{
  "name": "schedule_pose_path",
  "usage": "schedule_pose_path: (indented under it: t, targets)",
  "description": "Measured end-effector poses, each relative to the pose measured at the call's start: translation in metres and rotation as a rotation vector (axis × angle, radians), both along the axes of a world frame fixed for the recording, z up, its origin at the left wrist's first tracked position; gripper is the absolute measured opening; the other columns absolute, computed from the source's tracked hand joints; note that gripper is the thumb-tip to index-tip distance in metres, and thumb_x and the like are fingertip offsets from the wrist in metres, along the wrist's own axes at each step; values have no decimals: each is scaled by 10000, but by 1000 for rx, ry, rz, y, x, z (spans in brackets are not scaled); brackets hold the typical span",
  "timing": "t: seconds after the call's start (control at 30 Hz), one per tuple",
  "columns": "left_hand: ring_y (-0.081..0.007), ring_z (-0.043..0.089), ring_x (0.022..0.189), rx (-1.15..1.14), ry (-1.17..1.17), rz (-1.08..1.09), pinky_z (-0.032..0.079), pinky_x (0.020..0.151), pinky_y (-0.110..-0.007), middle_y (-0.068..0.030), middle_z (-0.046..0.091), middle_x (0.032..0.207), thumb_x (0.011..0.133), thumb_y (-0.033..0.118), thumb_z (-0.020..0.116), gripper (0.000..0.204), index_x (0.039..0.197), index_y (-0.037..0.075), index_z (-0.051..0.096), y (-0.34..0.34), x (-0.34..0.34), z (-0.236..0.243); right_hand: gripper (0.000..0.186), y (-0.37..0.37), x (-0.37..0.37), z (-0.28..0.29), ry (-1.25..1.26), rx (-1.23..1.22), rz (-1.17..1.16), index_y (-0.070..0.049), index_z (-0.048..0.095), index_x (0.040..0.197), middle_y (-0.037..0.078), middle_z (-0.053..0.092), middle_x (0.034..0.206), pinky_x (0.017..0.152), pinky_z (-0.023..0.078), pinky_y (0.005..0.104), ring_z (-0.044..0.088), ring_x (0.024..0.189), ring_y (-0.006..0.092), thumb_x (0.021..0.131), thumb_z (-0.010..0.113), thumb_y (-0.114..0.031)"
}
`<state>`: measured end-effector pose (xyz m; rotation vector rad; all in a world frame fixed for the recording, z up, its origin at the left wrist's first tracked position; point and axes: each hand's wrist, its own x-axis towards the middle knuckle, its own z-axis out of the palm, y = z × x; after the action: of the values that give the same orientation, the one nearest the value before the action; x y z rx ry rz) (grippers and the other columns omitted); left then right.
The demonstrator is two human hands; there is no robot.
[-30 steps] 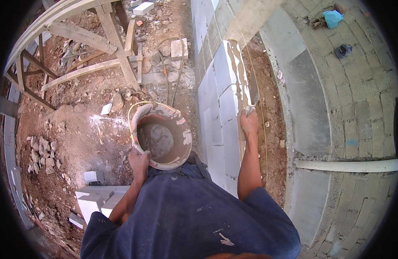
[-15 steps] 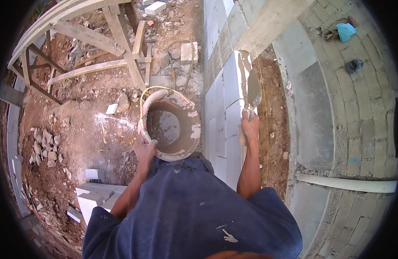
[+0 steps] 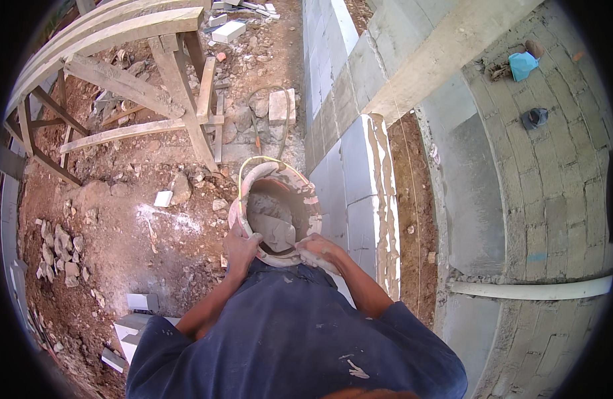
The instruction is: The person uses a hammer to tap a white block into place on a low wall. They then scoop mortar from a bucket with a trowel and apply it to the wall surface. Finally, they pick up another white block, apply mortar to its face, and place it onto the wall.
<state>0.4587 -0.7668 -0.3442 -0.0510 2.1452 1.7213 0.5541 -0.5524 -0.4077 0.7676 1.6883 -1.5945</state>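
My left hand (image 3: pixel 241 250) grips the rim of a mortar-smeared bucket (image 3: pixel 305 193) held against my body, a thin cord looped above it. Grey mortar (image 3: pixel 272 203) lies inside. My right hand (image 3: pixel 314 249) is closed on a trowel at the bucket's front right, its blade (image 3: pixel 273 229) down in the mortar and its handle mostly under my fingers. Beside the bucket on the right stands a wall of pale blocks (image 3: pixel 353 166), topped by a long uneven bead of mortar (image 3: pixel 386 186).
A timber trestle (image 3: pixel 120 133) stands at upper left on rubbly soil. Piled stones (image 3: pixel 59 256) and white blocks (image 3: pixel 141 301) lie left. A concrete beam (image 3: pixel 439 53) crosses at upper right. Beyond a narrow soil trench are a white pipe (image 3: pixel 529 290), rough blockwork and a blue object (image 3: pixel 522 65).
My right hand and trowel have moved from the wall top down and left into the bucket. My left hand and the bucket have shifted right, still together.
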Motion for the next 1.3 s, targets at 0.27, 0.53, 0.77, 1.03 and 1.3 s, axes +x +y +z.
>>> schedule_pose_path:
  t: [0.27,0.53,0.77,1.03,1.3]
  targets:
    - [-228,642,596,-111,28,-18,524,611,-351,-115,651,688,604,77,694,444,1023,-37,602,5,-64,-45,271,86,-1,120,238,-299,-614,-15,592,957,54,566,721,467,459,264,538,525,141,892,523,-270]
    - [-216,639,651,-150,48,-63,517,632,-343,-132,656,730,615,63,668,469,1059,-60,587,9,-96,-30,264,181,-95,121,217,978,-512,14,638,912,137,643,769,599,494,375,633,631,203,800,588,-220]
    - [-214,633,639,-166,1,-61,512,623,-338,-125,650,706,630,81,656,447,1061,-27,601,9,-102,-26,342,196,-100,117,227,963,-500,25,650,951,223,666,799,697,496,420,656,782,382,775,587,-261]
    - [-181,612,569,-302,53,-147,494,564,-331,-81,626,661,635,78,665,327,941,-19,606,14,-100,-40,354,233,-87,89,90,1285,-418,27,670,900,283,648,890,776,493,474,637,874,428,769,571,-286]
    - [-195,645,612,-168,-3,-83,516,592,-342,-120,653,707,641,100,676,427,1047,-12,607,24,-91,-6,389,231,-82,96,144,1317,-347,52,659,931,267,654,845,740,490,449,652,811,390,767,587,-294]
